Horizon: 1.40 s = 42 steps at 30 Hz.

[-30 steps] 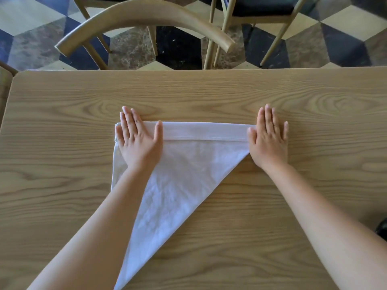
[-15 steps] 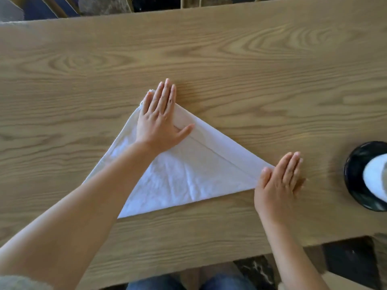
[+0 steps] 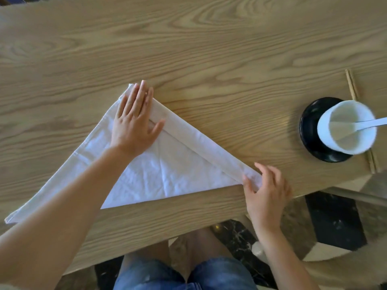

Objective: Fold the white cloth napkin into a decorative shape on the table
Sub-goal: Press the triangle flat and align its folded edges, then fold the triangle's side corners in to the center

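The white cloth napkin lies on the wooden table as a triangle, with a narrow folded band along its long far edge. My left hand rests flat, fingers together, on the napkin's upper corner and presses it down. My right hand is at the napkin's right tip near the table's front edge, with thumb and fingers pinching the end of the folded band. The left forearm covers part of the napkin's left side.
At the right stands a black saucer carrying a white cup with a white spoon in it. A pair of wooden chopsticks lies under the saucer. The table's front edge runs just below the napkin; my knees are below it.
The view has swung down and right, bringing the cup and saucer in. My right hand went from flat beside the tip to pinching the band's end. The left hand stays pressed on the corner.
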Each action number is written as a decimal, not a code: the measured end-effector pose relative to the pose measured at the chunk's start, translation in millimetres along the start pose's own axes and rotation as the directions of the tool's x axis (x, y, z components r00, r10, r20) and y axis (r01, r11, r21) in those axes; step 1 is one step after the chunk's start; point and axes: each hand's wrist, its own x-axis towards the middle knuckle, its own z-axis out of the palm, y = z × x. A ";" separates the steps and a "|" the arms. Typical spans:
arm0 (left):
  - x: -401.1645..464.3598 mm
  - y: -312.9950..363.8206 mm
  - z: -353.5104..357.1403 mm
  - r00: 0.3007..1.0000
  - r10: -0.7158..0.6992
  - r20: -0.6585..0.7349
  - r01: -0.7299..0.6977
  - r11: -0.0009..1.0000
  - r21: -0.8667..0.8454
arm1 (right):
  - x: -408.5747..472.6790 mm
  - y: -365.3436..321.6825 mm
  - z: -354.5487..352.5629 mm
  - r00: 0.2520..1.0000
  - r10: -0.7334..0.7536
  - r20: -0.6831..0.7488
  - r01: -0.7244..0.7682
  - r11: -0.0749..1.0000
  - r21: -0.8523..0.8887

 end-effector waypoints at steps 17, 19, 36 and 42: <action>-33.6 -0.1 -0.1 0.986 -0.156 -0.061 0.144 0.974 -0.175 | 70.8 -37.2 -99.8 0.680 -0.382 0.626 -0.005 0.852 0.524; -34.4 -1.2 -1.9 0.983 -0.163 -0.085 0.137 0.956 -0.258 | 77.6 -60.0 -105.3 0.629 -0.469 0.620 -0.003 0.796 0.605; -34.6 -6.4 -0.6 0.950 -0.243 -0.195 0.131 0.880 -0.457 | 155.6 -240.1 47.4 0.428 -0.601 0.675 0.300 0.799 0.522; -32.9 -9.7 5.4 0.943 -0.245 -0.224 0.134 0.898 -0.419 | 157.3 -258.7 62.6 0.489 -0.617 0.617 0.417 0.786 0.456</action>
